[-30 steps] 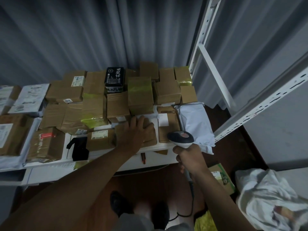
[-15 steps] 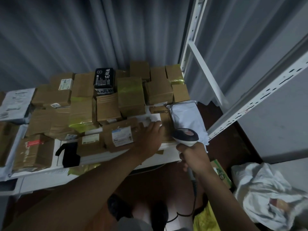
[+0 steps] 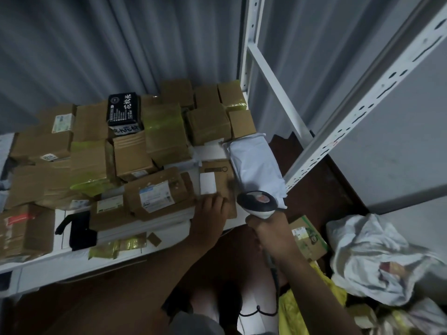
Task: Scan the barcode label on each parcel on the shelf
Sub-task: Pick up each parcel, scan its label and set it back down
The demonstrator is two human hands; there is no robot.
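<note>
I see a corrugated grey wall [image 3: 84, 52] behind a white shelf [image 3: 72, 264] crowded with brown cardboard parcels [image 3: 96, 151]. A white poly mailer [image 3: 254, 163] lies at the shelf's right end, near the upright [image 3: 350, 112]. A flat parcel [image 3: 159, 192] with a blue-and-white barcode label [image 3: 156, 195] sits at the near edge. My left hand [image 3: 209, 217] rests just right of it on a flat brown parcel, fingers loosely bent, gripping nothing. My right hand [image 3: 271, 232] wraps its fingers around the scanner [image 3: 257, 203] handle.

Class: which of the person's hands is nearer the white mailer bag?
Right. The right hand, gripping the scanner, sits just below the bag; the left hand is further left.
</note>
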